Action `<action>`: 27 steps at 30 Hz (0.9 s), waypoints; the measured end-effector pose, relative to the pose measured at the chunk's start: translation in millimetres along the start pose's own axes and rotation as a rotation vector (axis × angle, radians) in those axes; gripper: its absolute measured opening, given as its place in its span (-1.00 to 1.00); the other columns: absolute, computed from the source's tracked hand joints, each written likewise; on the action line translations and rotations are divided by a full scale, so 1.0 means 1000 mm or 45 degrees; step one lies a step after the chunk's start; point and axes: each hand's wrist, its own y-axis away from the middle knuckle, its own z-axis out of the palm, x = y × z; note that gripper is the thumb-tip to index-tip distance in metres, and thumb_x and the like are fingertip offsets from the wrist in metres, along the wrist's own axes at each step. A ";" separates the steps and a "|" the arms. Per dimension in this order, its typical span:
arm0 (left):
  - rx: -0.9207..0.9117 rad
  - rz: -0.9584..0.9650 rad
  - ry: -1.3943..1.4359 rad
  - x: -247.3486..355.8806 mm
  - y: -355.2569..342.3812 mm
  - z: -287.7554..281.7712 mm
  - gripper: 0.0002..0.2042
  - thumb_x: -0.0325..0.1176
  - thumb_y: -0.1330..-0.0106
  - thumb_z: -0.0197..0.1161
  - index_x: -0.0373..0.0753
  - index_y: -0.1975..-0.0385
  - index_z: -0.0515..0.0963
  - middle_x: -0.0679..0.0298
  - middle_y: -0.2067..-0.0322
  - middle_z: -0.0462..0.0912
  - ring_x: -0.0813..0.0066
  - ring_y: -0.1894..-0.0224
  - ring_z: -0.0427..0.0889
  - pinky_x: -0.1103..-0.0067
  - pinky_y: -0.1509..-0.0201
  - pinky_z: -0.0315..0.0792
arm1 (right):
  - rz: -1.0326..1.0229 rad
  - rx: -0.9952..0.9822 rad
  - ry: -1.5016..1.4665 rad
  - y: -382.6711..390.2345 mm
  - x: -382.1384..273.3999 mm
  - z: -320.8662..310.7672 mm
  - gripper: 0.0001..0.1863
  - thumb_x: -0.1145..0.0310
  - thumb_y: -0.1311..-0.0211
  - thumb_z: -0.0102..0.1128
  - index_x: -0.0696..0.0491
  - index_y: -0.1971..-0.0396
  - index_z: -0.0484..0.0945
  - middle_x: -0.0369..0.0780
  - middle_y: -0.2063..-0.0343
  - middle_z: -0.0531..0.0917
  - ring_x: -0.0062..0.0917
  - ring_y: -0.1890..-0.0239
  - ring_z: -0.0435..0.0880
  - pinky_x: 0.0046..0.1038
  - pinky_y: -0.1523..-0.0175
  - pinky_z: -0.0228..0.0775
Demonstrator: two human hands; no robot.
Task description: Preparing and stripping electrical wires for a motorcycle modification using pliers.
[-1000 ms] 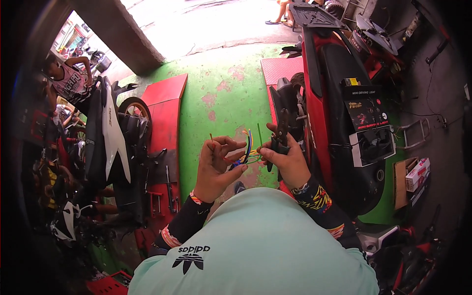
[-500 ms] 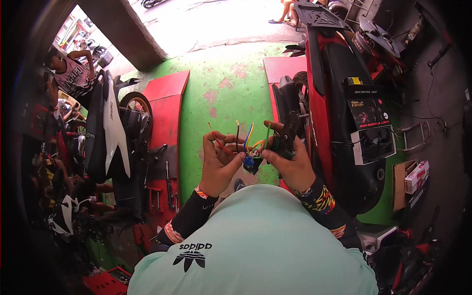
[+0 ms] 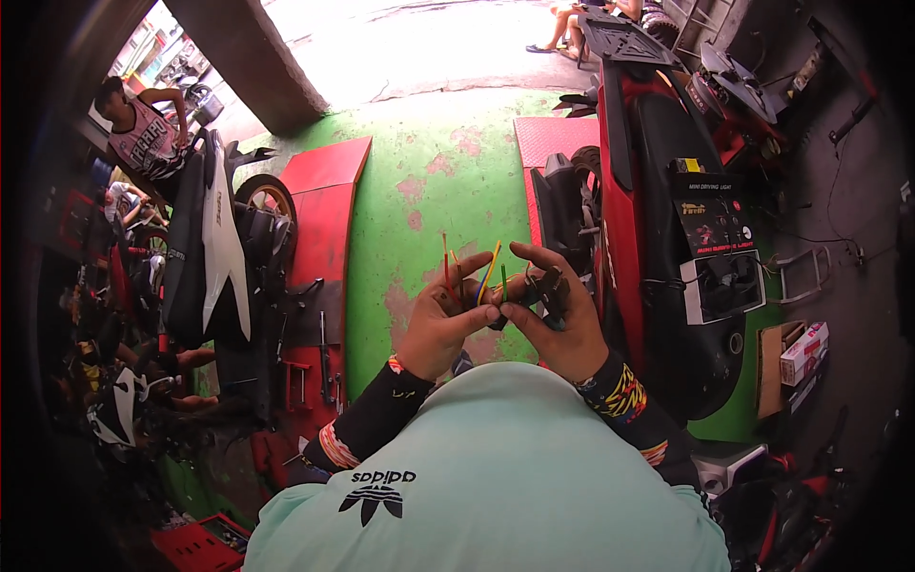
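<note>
In front of my chest, both hands are closed around a small bundle of coloured wires, in red, yellow, blue and green, with the ends pointing up. My left hand pinches the bundle between thumb and fingers, the red wire rising beside its index finger. Thumb to thumb with it, my right hand holds the lower part of the bundle near the green wire. A dark hand tool that looks like pliers is tucked in the right palm, partly covered by fingers. The thumbs mostly hide the small dark connector under the wires.
A white and black motorcycle stands at left by a red ramp with tools on it. At right is a red and black motorcycle, carrying an opened box on its seat. A person is at far left.
My hands have drawn closer together, the left one shifting right. The connector, visible before, is now mostly covered by the thumbs. The pliers have sunk lower in my right hand.
</note>
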 end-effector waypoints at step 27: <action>0.083 0.062 -0.059 0.007 0.015 0.006 -0.82 -0.43 -0.37 0.37 -0.38 0.13 0.65 0.24 0.33 0.73 0.57 0.29 0.65 0.58 0.17 0.48 | -0.286 -0.017 1.118 0.001 -0.030 -0.017 -0.07 0.51 0.13 0.44 0.07 -0.37 0.28 -0.18 0.25 0.63 -0.23 0.17 0.59 -0.21 0.00 0.30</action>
